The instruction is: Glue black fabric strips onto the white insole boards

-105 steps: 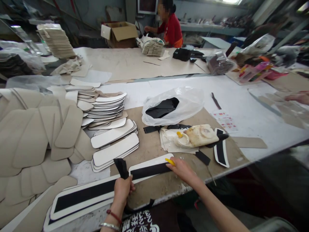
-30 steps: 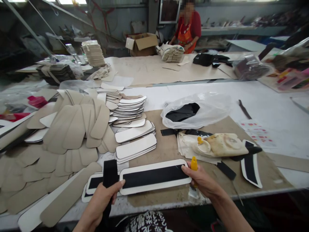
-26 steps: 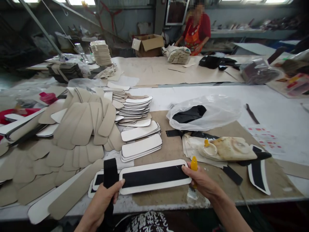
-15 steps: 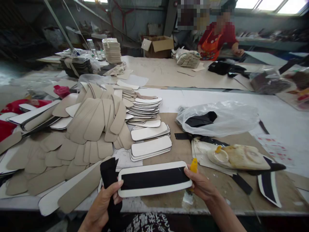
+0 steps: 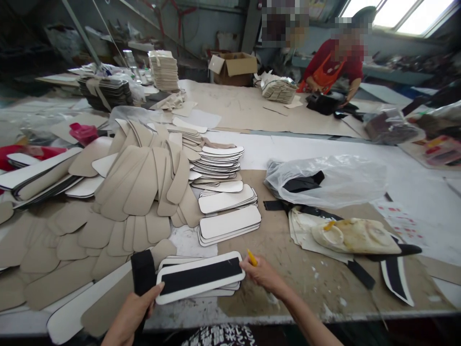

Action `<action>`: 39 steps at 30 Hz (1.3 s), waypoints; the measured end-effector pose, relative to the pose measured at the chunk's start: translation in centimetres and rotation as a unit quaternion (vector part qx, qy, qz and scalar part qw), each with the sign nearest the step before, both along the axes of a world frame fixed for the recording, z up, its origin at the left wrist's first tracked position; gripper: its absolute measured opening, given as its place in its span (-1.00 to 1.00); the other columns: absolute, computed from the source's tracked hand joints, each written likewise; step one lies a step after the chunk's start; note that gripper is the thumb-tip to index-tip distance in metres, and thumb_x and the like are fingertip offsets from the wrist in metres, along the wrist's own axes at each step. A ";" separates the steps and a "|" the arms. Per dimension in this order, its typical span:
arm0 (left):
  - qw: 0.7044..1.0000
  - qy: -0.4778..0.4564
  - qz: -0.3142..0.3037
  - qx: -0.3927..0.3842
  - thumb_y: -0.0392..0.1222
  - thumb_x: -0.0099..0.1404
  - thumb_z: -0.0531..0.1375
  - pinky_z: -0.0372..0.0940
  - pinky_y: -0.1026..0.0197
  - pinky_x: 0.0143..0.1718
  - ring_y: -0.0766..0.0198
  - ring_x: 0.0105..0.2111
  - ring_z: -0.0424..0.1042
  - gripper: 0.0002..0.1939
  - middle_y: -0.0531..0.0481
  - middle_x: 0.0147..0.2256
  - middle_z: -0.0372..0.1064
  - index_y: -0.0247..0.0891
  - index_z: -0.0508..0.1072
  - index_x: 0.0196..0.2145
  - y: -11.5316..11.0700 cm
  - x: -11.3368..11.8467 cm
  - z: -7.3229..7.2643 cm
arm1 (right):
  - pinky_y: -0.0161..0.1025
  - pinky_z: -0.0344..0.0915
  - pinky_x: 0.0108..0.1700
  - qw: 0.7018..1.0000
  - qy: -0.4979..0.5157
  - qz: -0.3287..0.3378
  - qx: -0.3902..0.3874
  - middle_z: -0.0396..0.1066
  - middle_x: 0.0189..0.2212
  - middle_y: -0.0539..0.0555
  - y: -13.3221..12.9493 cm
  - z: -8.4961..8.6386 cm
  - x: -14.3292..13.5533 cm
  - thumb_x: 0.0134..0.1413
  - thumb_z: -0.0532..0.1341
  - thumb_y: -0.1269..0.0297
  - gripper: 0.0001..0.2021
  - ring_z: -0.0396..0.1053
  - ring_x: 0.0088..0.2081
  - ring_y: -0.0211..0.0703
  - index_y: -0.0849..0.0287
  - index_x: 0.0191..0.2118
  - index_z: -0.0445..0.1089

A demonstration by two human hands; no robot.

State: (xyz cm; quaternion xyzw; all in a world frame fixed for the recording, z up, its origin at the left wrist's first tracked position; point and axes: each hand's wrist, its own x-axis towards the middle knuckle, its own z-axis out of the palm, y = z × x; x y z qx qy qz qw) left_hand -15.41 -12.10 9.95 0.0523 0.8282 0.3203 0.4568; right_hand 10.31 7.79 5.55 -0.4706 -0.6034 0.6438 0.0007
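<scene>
A white, round-cornered panel with a black strip along its middle (image 5: 201, 278) lies tilted over a small pile of similar white panels (image 5: 226, 290). My left hand (image 5: 139, 305) grips its left end, thumb on top, fingers hidden below. Beside that thumb, a black fabric strip (image 5: 142, 271) hangs over the left hand and runs down behind it. At the panel's right end is my right hand (image 5: 261, 274), closed around a yellow-handled tool (image 5: 252, 258); its fingertips touch the panel edge. The tool's lower end is blurred beneath the hand.
Beige panels (image 5: 133, 182) spread across the left, beside stacked white panels (image 5: 230, 222). At right lie a clear plastic bag (image 5: 345, 180), a stained cream container (image 5: 363, 235) and a curved black-and-white piece (image 5: 398, 281). Across the table a co-worker (image 5: 331, 67) handles something black.
Both hands have moved left and down with the panel, bringing it over the pile. The yellow handle now leans left. The co-worker has bent forward, hands on the black item.
</scene>
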 end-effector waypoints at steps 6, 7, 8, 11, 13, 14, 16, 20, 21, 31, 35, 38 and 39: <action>0.998 0.046 -0.008 -0.044 0.28 -0.21 0.17 0.00 0.20 -0.53 0.32 -0.69 0.05 -0.46 0.11 -0.83 -0.03 -0.19 0.08 -0.90 -0.3 -1.1 -0.3 | -0.31 0.10 -0.41 0.938 -0.159 -0.054 0.303 0.26 -0.54 0.00 6.3 0.6 -0.3 -0.02 0.03 0.08 -0.75 0.22 -0.45 -0.20 0.17 -0.48 0.24; 0.997 0.062 0.000 -0.048 0.27 -0.22 0.18 0.00 0.21 -0.55 0.31 -0.70 0.05 -0.50 0.13 -0.83 -0.04 -0.21 0.19 -0.86 -0.4 -1.3 -0.2 | -0.29 0.12 -0.35 0.923 -0.187 -0.059 0.331 0.30 -0.45 0.05 7.6 0.8 -0.5 -0.02 0.04 0.08 -0.75 0.25 -0.36 -0.16 0.17 -0.41 0.26; 0.995 0.081 0.009 -0.051 0.25 -0.23 0.19 0.00 0.21 -0.56 0.31 -0.70 0.04 -0.54 0.15 -0.83 -0.05 -0.24 0.32 -0.78 -0.5 -1.4 -0.1 | -0.27 0.13 -0.30 0.911 -0.215 -0.058 0.348 0.31 -0.36 0.11 8.8 0.9 -0.8 -0.03 0.06 0.08 -0.74 0.26 -0.29 -0.11 0.18 -0.35 0.28; 0.988 0.142 0.026 -0.055 0.21 -0.21 0.20 0.03 0.21 -0.60 0.30 -0.72 0.05 -0.48 0.18 -0.82 -0.03 -0.32 0.50 -0.45 -0.8 -1.8 0.2 | -0.20 0.14 -0.23 0.901 -0.262 -0.054 0.342 0.31 -0.26 0.23 11.5 0.7 -1.6 -0.08 0.11 0.04 -0.66 0.27 -0.18 0.01 0.22 -0.27 0.30; 0.982 0.173 0.035 -0.065 0.17 -0.16 0.19 0.07 0.20 -0.60 0.30 -0.71 0.08 -0.49 0.14 -0.79 0.07 -0.34 0.50 -0.41 -0.8 -1.8 0.5 | -0.15 0.16 -0.23 0.908 -0.261 -0.065 0.322 0.32 -0.25 0.28 12.6 0.1 -1.8 -0.10 0.12 0.02 -0.61 0.28 -0.18 0.08 0.26 -0.24 0.31; 0.980 0.182 0.041 -0.068 0.15 -0.14 0.18 0.09 0.20 -0.59 0.30 -0.71 0.09 -0.51 0.12 -0.77 0.12 -0.35 0.50 -0.40 -0.7 -1.6 0.6 | -0.13 0.16 -0.24 0.912 -0.257 -0.070 0.312 0.33 -0.24 0.30 12.9 -0.3 -1.9 -0.11 0.13 0.02 -0.59 0.29 -0.18 0.10 0.27 -0.23 0.31; 0.978 0.193 0.048 -0.066 0.12 -0.10 0.17 0.11 0.21 -0.59 0.31 -0.71 0.09 -0.51 0.12 -0.75 0.16 -0.33 0.49 -0.34 -0.2 -0.9 0.9 | -0.15 0.18 -0.27 0.926 -0.236 -0.070 0.287 0.37 -0.29 0.26 13.3 -1.1 -1.9 -0.17 0.17 0.04 -0.61 0.32 -0.22 0.09 0.26 -0.27 0.34; 0.983 0.177 0.024 -0.034 0.09 -0.11 0.18 0.11 0.23 -0.61 0.31 -0.72 0.11 -0.51 0.15 -0.79 0.11 -0.31 0.48 -0.28 1.7 2.4 1.5 | -0.26 0.21 -0.32 0.959 -0.143 -0.060 0.236 0.44 -0.45 0.06 12.8 -2.5 -1.7 -0.24 0.22 0.15 -0.75 0.35 -0.33 -0.06 0.19 -0.39 0.40; 0.985 0.171 0.016 -0.029 0.08 -0.12 0.19 0.12 0.23 -0.61 0.29 -0.71 0.14 -0.52 0.14 -0.78 0.13 -0.32 0.48 -0.30 2.3 3.4 1.6 | -0.28 0.22 -0.33 0.965 -0.117 -0.064 0.228 0.45 -0.46 0.04 12.4 -2.7 -1.4 -0.23 0.21 0.15 -0.75 0.35 -0.34 -0.08 0.19 -0.38 0.41; 0.996 0.092 0.008 0.012 0.08 -0.12 0.20 0.04 0.27 -0.67 0.33 -0.75 0.10 -0.54 0.16 -0.83 0.06 -0.40 0.45 -0.40 7.7 10.6 2.3 | -0.21 0.26 -0.31 0.967 -0.047 -0.162 0.192 0.46 -0.41 0.11 9.5 -1.4 10.7 -0.19 0.13 0.09 -0.65 0.36 -0.35 -0.04 0.27 -0.35 0.40; 0.996 0.016 -0.040 0.082 0.10 -0.07 0.17 -0.01 0.30 -0.65 0.39 -0.74 0.04 -0.52 0.19 -0.83 0.04 -0.42 0.41 -0.36 10.9 13.6 1.9 | -0.20 0.26 -0.29 0.969 -0.047 -0.156 0.184 0.45 -0.40 0.10 9.2 -0.8 16.0 -0.13 0.10 0.07 -0.67 0.36 -0.36 -0.06 0.24 -0.34 0.37; 0.992 0.004 -0.097 0.082 0.06 -0.02 0.13 0.00 0.29 -0.67 0.36 -0.76 0.07 -0.52 0.17 -0.83 0.08 -0.44 0.39 -0.28 13.3 15.6 0.5 | -0.18 0.22 -0.31 0.943 -0.151 -0.133 0.267 0.41 -0.44 0.12 8.8 0.2 18.5 -0.09 0.08 0.05 -0.69 0.34 -0.38 -0.04 0.20 -0.38 0.34; 0.991 0.015 -0.116 0.067 0.04 -0.01 0.11 0.01 0.28 -0.67 0.34 -0.76 0.10 -0.55 0.15 -0.83 0.10 -0.43 0.40 -0.31 14.1 16.1 -0.1 | -0.17 0.20 -0.31 0.922 -0.188 -0.135 0.311 0.39 -0.44 0.13 8.6 0.8 19.0 -0.07 0.08 0.04 -0.70 0.33 -0.36 -0.03 0.19 -0.39 0.33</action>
